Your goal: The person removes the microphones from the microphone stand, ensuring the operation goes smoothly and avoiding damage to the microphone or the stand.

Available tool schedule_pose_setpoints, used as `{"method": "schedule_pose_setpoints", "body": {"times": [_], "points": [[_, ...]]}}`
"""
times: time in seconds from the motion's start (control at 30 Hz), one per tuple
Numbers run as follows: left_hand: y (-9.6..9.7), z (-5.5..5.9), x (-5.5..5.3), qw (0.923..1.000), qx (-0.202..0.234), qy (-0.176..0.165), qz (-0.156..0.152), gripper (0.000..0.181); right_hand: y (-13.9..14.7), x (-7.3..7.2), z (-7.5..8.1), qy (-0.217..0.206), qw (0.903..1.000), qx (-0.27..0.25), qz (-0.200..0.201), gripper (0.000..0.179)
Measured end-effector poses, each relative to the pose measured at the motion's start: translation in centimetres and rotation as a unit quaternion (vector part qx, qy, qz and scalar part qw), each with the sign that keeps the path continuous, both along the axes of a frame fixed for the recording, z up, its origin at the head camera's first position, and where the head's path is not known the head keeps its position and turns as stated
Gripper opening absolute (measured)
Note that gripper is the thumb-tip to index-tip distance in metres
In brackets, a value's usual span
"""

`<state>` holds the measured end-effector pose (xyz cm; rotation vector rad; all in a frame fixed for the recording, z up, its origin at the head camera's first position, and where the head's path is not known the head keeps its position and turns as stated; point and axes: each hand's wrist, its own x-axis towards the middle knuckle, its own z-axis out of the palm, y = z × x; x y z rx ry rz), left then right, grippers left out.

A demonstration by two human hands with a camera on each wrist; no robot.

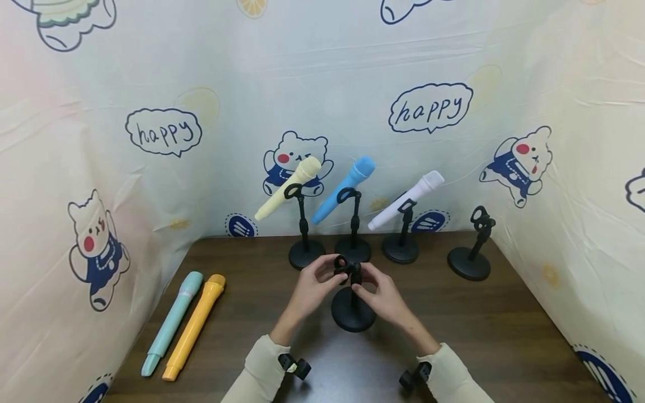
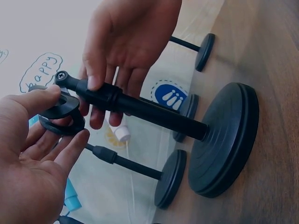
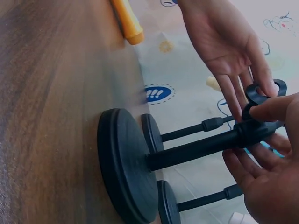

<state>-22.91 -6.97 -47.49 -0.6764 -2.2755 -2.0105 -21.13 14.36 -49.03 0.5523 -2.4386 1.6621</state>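
Note:
A black microphone stand (image 1: 354, 313) with a round base stands on the table between both hands. My left hand (image 1: 313, 288) pinches the ring-shaped clip (image 2: 60, 109) at its top, thumb on one side and fingers on the other. Around the upper post, just below the clip joint, the thumb and fingers of my right hand (image 1: 385, 294) hold the stand. In the left wrist view the post (image 2: 159, 114) runs from the right hand's grip down to the base (image 2: 224, 140). No microphone sits in this clip.
Behind, three stands hold a cream microphone (image 1: 287, 188), a blue microphone (image 1: 344, 190) and a lavender microphone (image 1: 406, 200). Another stand (image 1: 470, 263) at the right has a bare clip. A teal microphone (image 1: 172, 323) and an orange microphone (image 1: 194, 327) lie at the table's left.

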Motion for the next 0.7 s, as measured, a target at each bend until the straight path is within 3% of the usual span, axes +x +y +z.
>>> {"method": "schedule_pose_setpoints", "body": {"times": [0.1, 0.27, 0.43, 0.7], "points": [[0.0, -0.1, -0.1, 1.0000, 0.001, 0.004, -0.004, 0.041, 0.4, 0.1, 0.1, 0.003, 0.9999, 0.000, 0.015, 0.037], [0.0, -0.2, -0.1, 1.0000, -0.002, 0.005, -0.004, 0.042, 0.4, -0.1, 0.1, 0.017, 0.9998, 0.009, -0.002, 0.033], [0.0, -0.1, 0.0, 1.0000, -0.005, 0.006, -0.001, 0.041, 0.1, -0.3, 0.1, 0.041, 0.9978, 0.024, -0.047, 0.030], [0.0, -0.1, -0.1, 1.0000, 0.000, -0.001, 0.000, 0.042, -0.9, -0.3, 0.2, 0.034, 0.9921, 0.055, -0.107, 0.038]]}}
